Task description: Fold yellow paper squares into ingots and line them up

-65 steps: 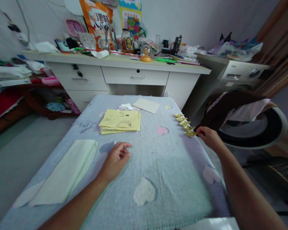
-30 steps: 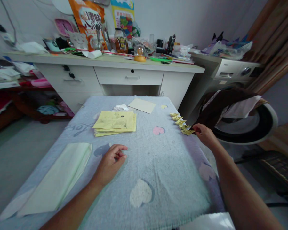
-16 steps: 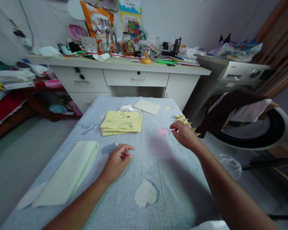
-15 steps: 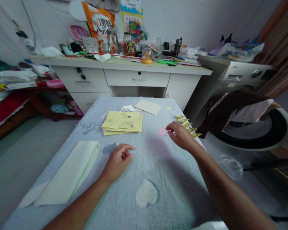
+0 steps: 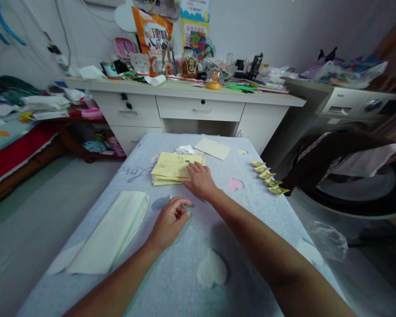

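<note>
My right hand (image 5: 199, 179) lies over the right edge of a stack of yellow paper sheets (image 5: 168, 165), its fingers stretched across the top sheet. Its thumb is by the near edge, and no sheet is seen lifted. Nearer to me, my left hand (image 5: 172, 220) rests above the cloth with loosely curled fingers, thumb and forefinger apart, and nothing visible in it. Along the right edge of the cloth-covered table (image 5: 251, 237) stands a row of several folded yellow paper pieces (image 5: 266, 175). To the left lies a folded pale green cloth or sheet (image 5: 110, 233).
Behind the stack are a crumpled white tissue (image 5: 184, 150) and a cream card (image 5: 213, 149). Beyond stands a white desk (image 5: 198, 108) crowded with a jar (image 5: 189, 64) and an orange bag (image 5: 153, 37). At right, a washing machine (image 5: 343, 103) has its door open with clothes hanging out.
My right hand has moved left from the folded paper pieces to the yellow stack, and its fingers have spread flat. My left hand keeps nearly the same pose. The view has turned slightly left.
</note>
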Demonstrator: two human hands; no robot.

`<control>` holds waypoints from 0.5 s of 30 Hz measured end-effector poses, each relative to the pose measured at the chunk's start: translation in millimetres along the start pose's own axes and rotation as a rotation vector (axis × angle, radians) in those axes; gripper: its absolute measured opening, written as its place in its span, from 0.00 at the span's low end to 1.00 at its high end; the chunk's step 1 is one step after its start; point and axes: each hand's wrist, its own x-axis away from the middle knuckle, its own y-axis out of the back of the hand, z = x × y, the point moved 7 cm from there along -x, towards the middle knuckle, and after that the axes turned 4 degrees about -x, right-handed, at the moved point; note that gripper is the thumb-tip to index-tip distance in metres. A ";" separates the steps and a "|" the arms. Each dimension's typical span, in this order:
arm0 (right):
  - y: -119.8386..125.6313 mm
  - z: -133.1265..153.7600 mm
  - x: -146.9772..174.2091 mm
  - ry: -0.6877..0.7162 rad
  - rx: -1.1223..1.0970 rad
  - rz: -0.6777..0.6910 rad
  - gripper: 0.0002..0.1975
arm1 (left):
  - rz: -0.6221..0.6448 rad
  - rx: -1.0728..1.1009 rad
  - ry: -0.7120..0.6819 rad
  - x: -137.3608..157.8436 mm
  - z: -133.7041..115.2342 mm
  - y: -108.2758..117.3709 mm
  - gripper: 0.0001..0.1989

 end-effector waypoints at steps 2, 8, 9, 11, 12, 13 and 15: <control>-6.2 -2.4 -6.7 -0.035 0.007 0.020 0.26 | -0.001 0.004 -0.005 0.6 -0.6 0.2 0.09; -11.9 -7.6 -11.4 -0.042 0.023 0.038 0.17 | 0.004 0.013 0.002 2.1 -0.6 1.3 0.09; -11.8 -7.3 -11.4 -0.030 0.033 0.033 0.16 | 0.006 0.012 0.005 2.0 -0.6 1.4 0.09; -11.0 -5.6 -11.3 -0.003 0.060 0.019 0.13 | 0.008 0.018 0.012 1.9 -0.4 1.3 0.09; -10.2 -4.5 -11.4 0.009 0.072 0.012 0.13 | 0.008 0.025 0.013 1.8 -0.3 1.2 0.09; -9.2 -3.6 -11.7 0.015 0.081 0.005 0.14 | 0.007 0.032 0.014 1.8 -0.2 1.1 0.09; -6.8 -2.1 -12.9 0.018 0.089 -0.003 0.16 | 0.002 0.045 0.014 1.7 0.3 1.1 0.09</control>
